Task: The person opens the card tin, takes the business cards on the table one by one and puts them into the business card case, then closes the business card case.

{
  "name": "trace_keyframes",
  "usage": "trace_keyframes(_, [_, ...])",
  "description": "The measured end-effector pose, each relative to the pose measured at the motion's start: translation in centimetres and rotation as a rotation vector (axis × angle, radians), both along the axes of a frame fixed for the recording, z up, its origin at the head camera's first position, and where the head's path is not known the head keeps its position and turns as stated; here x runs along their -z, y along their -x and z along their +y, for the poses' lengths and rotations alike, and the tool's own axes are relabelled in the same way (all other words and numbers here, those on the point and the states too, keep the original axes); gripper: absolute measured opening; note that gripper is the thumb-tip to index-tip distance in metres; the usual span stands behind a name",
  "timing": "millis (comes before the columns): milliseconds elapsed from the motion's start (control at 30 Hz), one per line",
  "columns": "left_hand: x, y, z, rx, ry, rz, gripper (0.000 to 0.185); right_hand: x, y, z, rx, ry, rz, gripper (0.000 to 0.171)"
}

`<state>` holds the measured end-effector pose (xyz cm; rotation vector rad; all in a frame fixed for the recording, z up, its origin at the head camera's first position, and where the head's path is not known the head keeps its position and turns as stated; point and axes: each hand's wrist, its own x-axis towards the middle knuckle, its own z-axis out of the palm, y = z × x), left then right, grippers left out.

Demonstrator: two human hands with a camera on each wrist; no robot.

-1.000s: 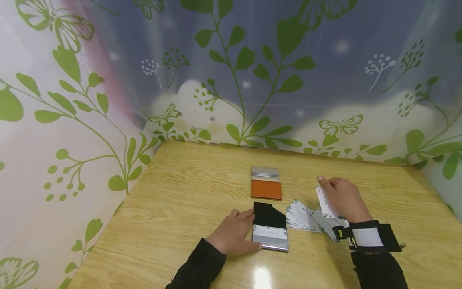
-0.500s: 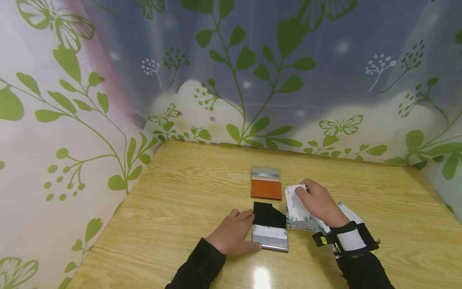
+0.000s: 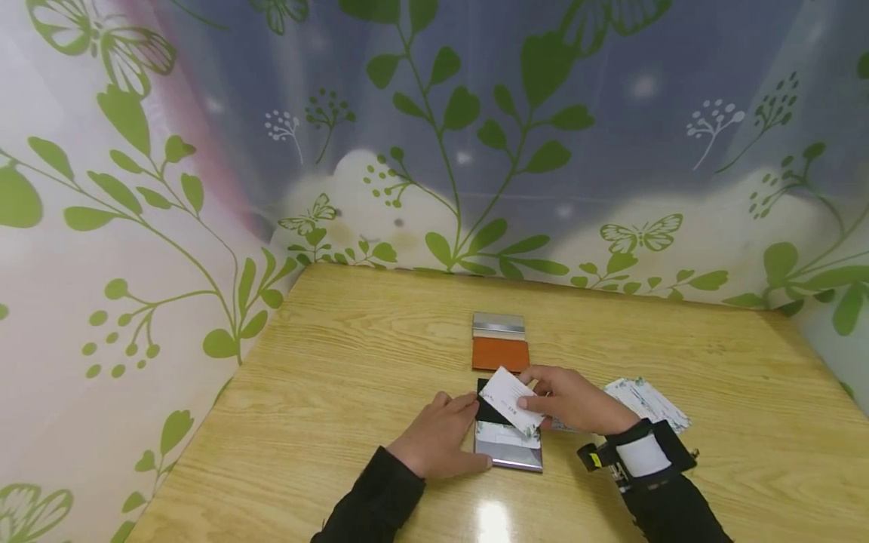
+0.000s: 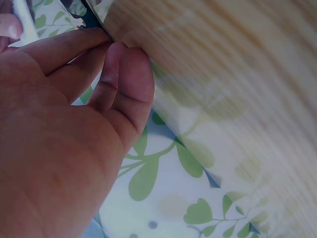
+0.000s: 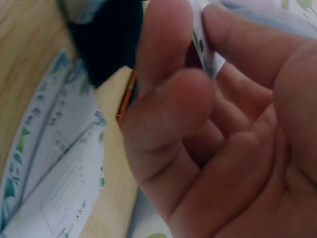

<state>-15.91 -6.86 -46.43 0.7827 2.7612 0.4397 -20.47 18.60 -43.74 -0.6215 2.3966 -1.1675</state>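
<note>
My right hand (image 3: 573, 400): thumb and fingers pinching white card (image 3: 504, 394) over open card case (image 3: 514, 457). My left hand (image 3: 437, 441): fingers relaxed, touching case edge. Orange holder (image 3: 500, 353) beyond right fingertips; loose printed cards (image 3: 655, 403) beside right wrist.

Indoor corner, room type unclear: wood-grain tabletop (image 3: 380, 324) enclosed by printed sheeting (image 3: 577, 177), green leaves (image 3: 462, 110), butterflies (image 3: 641, 235); light glare (image 3: 492, 520) on wood
</note>
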Motion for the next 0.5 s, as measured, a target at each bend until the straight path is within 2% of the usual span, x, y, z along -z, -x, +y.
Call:
trace_keyframes(267, [-0.10,0.08,0.00,0.001,-0.012,-0.007,0.086,0.32,-0.25,-0.92,-0.060,-0.112,0.046,0.004])
trace_keyframes(500, [-0.17,-0.01,0.03,-0.006,0.004,-0.014,0.087,0.50,-0.07,-0.25,-0.102,-0.120,0.048,0.006])
